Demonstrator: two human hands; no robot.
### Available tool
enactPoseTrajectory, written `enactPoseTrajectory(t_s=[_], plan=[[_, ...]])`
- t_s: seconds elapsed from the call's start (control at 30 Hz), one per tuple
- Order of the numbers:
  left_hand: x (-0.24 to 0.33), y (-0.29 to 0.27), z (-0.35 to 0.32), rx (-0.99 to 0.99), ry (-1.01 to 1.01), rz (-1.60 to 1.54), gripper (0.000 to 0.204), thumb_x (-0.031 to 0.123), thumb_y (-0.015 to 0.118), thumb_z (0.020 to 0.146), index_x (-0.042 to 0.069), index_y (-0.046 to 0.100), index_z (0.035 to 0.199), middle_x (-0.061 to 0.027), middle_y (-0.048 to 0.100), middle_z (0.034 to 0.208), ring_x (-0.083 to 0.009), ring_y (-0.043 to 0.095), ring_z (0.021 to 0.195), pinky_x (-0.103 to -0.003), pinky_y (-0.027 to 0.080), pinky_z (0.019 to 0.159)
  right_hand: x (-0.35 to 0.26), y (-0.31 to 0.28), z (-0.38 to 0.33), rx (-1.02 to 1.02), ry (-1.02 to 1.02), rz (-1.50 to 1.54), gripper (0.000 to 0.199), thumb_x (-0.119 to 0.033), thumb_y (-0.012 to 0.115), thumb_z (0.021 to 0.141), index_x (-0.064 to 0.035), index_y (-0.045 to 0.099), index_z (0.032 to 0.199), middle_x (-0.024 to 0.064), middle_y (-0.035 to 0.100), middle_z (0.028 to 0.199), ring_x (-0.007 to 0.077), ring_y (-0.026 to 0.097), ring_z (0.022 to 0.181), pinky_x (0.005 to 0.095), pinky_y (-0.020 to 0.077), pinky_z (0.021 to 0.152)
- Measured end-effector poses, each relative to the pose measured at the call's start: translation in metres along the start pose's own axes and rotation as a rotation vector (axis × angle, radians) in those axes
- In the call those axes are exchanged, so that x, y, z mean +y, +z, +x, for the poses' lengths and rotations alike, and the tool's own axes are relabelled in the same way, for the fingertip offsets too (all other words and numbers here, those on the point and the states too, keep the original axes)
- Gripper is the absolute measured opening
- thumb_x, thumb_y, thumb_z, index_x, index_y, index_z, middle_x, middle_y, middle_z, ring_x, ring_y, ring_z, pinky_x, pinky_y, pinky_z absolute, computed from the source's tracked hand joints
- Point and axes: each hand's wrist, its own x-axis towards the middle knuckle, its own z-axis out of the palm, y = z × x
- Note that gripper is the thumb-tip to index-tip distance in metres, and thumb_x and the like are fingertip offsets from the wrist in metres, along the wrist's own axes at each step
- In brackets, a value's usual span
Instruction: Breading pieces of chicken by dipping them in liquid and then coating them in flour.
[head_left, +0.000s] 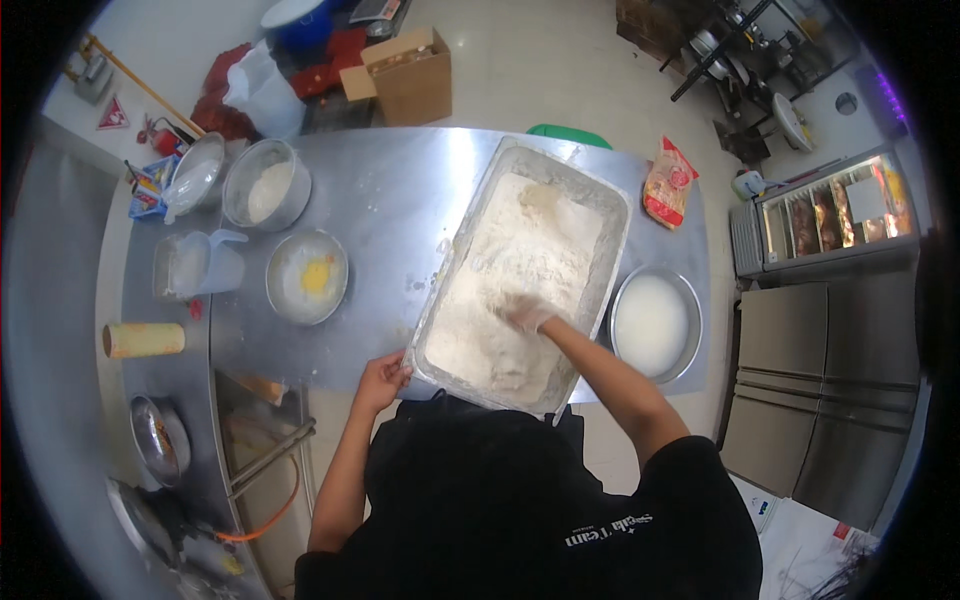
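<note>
A large rectangular metal tray (611,250) lies slanted on the steel table, its floor spread with white flour (540,240). At the tray's near left corner, my bare left hand (384,382) is closed on the rim. My right hand (527,312), in a thin clear glove, is down in the flour near the tray's middle; its fingers are blurred and partly covered, so I cannot see whether they hold anything. Right of the tray stands a round steel basin (655,322) with white contents. To the left sits a metal bowl (285,262) holding white powder and a yellow patch.
A red and clear packet (669,185) lies at the table's far right. At the left are a deep pot (240,205), a clear plastic jug (224,268) and a yellowish roll (145,340). A cardboard box (412,85) stands beyond the table; a steel fridge (780,350) is at right.
</note>
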Motion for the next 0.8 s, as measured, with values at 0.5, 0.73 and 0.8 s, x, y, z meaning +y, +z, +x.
enactPoseTrajectory(t_s=[0.5,0.73,0.8], plan=[[-0.001,0.001,0.000,0.010,-0.042,-0.016,0.038,-0.002,0.059,0.086,0.000,0.056,0.123,0.0011,0.060,0.078,-0.0069,0.049,0.062,-0.022,0.043,0.058,0.041,-0.049,0.118,0.335,-0.128,-0.497,0.046,-0.036,0.034,0.096,-0.0071,0.048,0.129,0.0239,0.046,0.131,0.0369,0.046,0.119,0.0452,0.0366,0.102],[-0.008,0.000,-0.008,0.135,-0.026,0.048,0.039,0.001,0.061,0.086,0.002,0.056,0.124,0.0010,0.060,0.077,-0.0067,0.049,0.062,-0.021,0.043,0.058,-0.072,-0.007,0.039,0.095,-0.414,-0.325,0.054,-0.047,0.041,0.092,0.0016,0.055,0.112,0.0255,0.057,0.110,0.0368,0.055,0.102,0.0460,0.0430,0.090],[-0.003,0.000,-0.003,0.084,-0.027,0.028,0.038,0.002,0.060,0.086,0.002,0.056,0.125,0.0010,0.060,0.077,-0.0067,0.050,0.062,-0.021,0.044,0.058,-0.072,-0.004,0.023,0.063,-0.309,-0.128,0.060,-0.051,0.042,0.091,0.0021,0.053,0.117,0.0262,0.057,0.114,0.0385,0.056,0.102,0.0451,0.0448,0.091]])
